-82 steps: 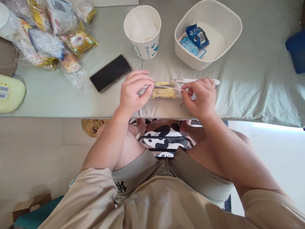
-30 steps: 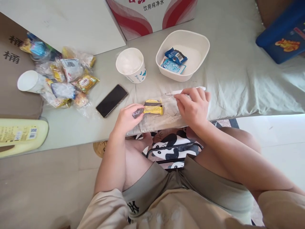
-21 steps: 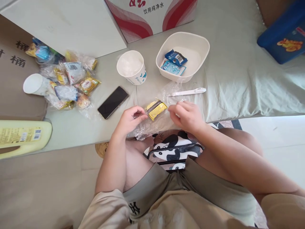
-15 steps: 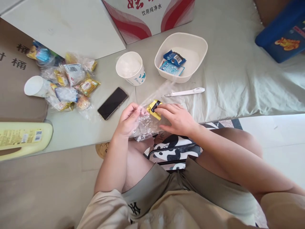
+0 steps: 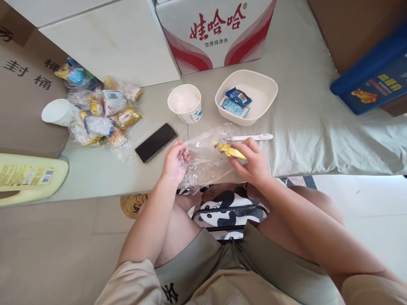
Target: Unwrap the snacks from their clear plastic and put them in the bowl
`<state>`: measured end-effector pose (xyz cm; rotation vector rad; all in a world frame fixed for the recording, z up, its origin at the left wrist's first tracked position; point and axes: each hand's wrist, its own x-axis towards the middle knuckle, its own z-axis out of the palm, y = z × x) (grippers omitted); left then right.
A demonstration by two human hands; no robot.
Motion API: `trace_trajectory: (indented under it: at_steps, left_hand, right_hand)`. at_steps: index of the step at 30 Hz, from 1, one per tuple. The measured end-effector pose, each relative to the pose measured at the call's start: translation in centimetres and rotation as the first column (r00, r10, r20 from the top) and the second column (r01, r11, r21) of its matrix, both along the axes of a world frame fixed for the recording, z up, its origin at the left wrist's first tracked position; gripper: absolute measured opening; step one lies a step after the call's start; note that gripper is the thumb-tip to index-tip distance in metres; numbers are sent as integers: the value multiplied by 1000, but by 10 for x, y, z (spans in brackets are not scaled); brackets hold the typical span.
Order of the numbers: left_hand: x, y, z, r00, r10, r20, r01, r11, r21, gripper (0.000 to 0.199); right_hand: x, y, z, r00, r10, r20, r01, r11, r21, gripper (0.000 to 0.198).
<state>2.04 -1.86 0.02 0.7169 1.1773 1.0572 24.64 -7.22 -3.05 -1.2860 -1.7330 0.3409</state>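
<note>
My left hand [image 5: 175,162] is closed on the edge of a clear plastic bag [image 5: 203,163], which is crumpled and spread at the front edge of the covered surface. Between the thumb and fingers of my right hand [image 5: 252,161] is a small yellow packet [image 5: 231,151], held at the bag's right side. Just beyond that hand lies a white utility knife [image 5: 249,137]. A cream bowl [image 5: 269,95] farther back contains a blue packet [image 5: 239,96] and a light-blue packet [image 5: 234,108]. To its left stands a paper cup [image 5: 193,115] with clear plastic inside.
A black phone [image 5: 155,142] lies left of the bag. Several wrapped snacks [image 5: 127,117] are heaped at the left beside a tipped white cup [image 5: 57,112]. A yellow jug [image 5: 32,176], a water carton [image 5: 219,51] and a blue container [image 5: 375,80] stand around the edges.
My right hand has picked up the yellow packet and moved it to the right, off the plastic. My left hand keeps hold of the bag. The head view has shifted slightly.
</note>
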Motion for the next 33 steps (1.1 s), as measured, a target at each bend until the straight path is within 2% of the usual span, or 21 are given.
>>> trace_trajectory:
  at_steps: [2, 4, 7, 9, 12, 14, 17, 20, 23, 25, 26, 28, 30, 33]
  left_hand:
    - [1, 0, -4, 1000, 28, 15, -28, 999, -18, 30]
    - [1, -1, -5, 998, 28, 51, -27, 999, -18, 25]
    - [0, -3, -4, 997, 21, 72, -20, 1000, -7, 21]
    - [0, -4, -4, 998, 14, 63, -14, 1000, -3, 21]
    - [-1, -3, -6, 999, 8, 51, -9, 1000, 8, 23]
    - [-1, -2, -7, 999, 4, 52, -4, 1000, 12, 22]
    - [-3, -2, -5, 998, -31, 61, 30, 999, 17, 21]
    - [-6, -6, 1, 974, -177, 142, 180, 984, -11, 23]
    - [-7, -15, 8, 865, -396, 309, 435, 898, -67, 28]
    - [-6, -20, 11, 774, -493, 398, 557, 828, -57, 34]
    - [-6, -21, 12, 741, -520, 425, 589, 807, -41, 38]
    - [-5, -22, 12, 719, -531, 449, 601, 799, -19, 42]
    - [-6, -19, 13, 735, -511, 445, 575, 818, -10, 44]
    - [-9, -12, 13, 766, -457, 452, 505, 863, 16, 47]
  right_hand:
    - [7, 5, -1, 985, -155, -70, 155, 988, -12, 28]
    - [17, 13, -3, 950, -260, -172, 254, 966, -56, 29]
    - [28, 26, -4, 898, -302, -319, 268, 952, -148, 38]
    - [32, 29, -2, 887, -283, -365, 212, 952, -221, 49]
    - [32, 24, 4, 923, -236, -304, 119, 926, -357, 61]
    - [29, 19, 8, 957, -190, -219, 83, 904, -420, 57]
    - [26, 16, 9, 982, -137, -132, 69, 903, -424, 40]
    - [26, 19, 4, 992, -103, -76, 73, 943, -324, 31]
    - [28, 22, 0, 998, 19, -55, -30, 976, -215, 47]
    - [29, 22, -1, 985, 153, -78, -167, 957, -235, 63]
    - [29, 21, -1, 972, 213, -95, -231, 936, -265, 63]
    - [29, 20, 0, 950, 280, -137, -311, 895, -321, 42]
    - [29, 19, 1, 944, 258, -206, -318, 877, -360, 19]
    - [28, 19, 4, 928, 135, -347, -263, 897, -355, 21]
